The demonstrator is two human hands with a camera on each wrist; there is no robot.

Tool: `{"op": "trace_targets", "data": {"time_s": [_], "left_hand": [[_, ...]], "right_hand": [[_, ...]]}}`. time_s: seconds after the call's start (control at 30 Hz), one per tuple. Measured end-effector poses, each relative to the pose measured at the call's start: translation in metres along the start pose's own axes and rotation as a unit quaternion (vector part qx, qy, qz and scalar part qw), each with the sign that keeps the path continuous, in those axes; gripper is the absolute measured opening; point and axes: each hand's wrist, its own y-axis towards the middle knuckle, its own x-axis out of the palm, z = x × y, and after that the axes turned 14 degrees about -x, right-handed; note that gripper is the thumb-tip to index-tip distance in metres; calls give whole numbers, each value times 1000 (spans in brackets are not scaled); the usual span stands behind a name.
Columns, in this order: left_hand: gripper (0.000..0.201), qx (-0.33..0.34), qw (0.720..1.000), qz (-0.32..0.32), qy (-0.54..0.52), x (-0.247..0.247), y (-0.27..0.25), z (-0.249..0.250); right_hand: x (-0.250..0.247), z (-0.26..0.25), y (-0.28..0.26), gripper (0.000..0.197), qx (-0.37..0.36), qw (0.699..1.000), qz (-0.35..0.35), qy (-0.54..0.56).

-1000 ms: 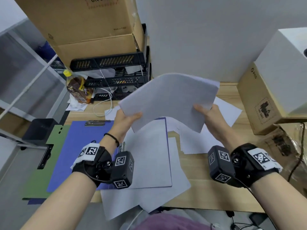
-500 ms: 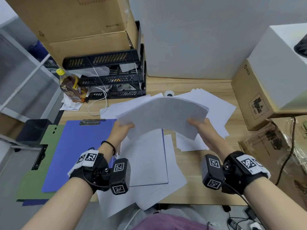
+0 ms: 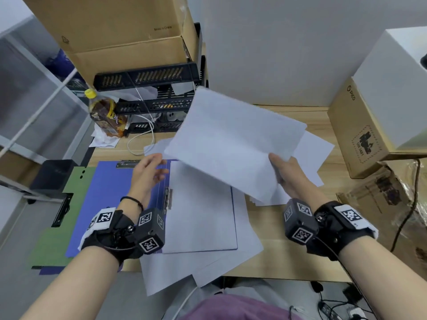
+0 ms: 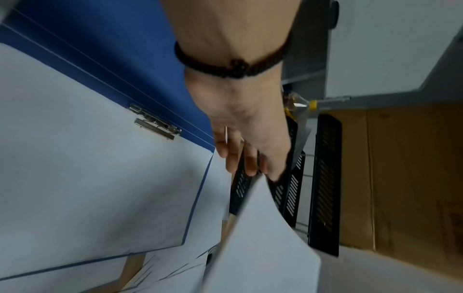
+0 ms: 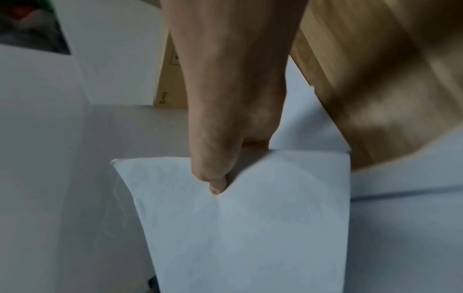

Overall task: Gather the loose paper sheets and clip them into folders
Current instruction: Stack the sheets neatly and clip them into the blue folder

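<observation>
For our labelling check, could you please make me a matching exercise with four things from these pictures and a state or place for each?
Things:
1. stack of sheets
2. left hand
3. blue folder
4. bottle

States or places:
A. lies open on the desk with paper on its right half
B. stands beside the black trays, yellow cap on
C. held off the desk, pinched by the right hand
D. fingers relaxed, gripping nothing, beside the stack's left edge

Pairs: 1-C, 2-D, 3-A, 4-B
</observation>
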Motion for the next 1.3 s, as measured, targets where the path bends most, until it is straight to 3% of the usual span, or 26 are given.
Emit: {"op": "trace_targets", "data": {"time_s": [0.1,0.2,0.3,0.4,0.57,0.6,0.7,0.87,0.97,1.1,1.3], "left_hand": [[30,-43,997,-64,-10,-1,-7,-11],[42,-85,985,-148,17,12,-17,-20],[27,-77,991,-99,43,22,-21,-27],[24,-74,994,-35,67,8,-20,-36],[24,-116,986,-44,115,-40,-22,-54],[28,-127,981,-60,134,-51,-21,-59],[47,-166,960,-132,184,-74,-22,-67],[65,-228,927,-208,214,-97,-22,-77],[64,-236,935,-182,191,-114,-19,-79],[24,-187,969,-53,152,-143,-3,-76],[34,-167,974,66,136,-184,33,-62]], "right_hand": [[27,-3,0,36,18,996,21,90],[57,12,-11,40,60,990,-16,124],[80,32,-29,37,115,981,-96,121],[88,46,-41,24,146,972,-147,107],[73,53,-35,13,201,957,-150,143],[71,52,-30,18,208,954,-153,151],[79,44,-24,34,222,948,-206,94],[123,58,-22,27,198,931,-296,-80],[153,72,-24,28,207,921,-306,-128],[195,88,-30,22,230,904,-333,-136],[266,103,-27,22,258,911,-302,-112]]}}
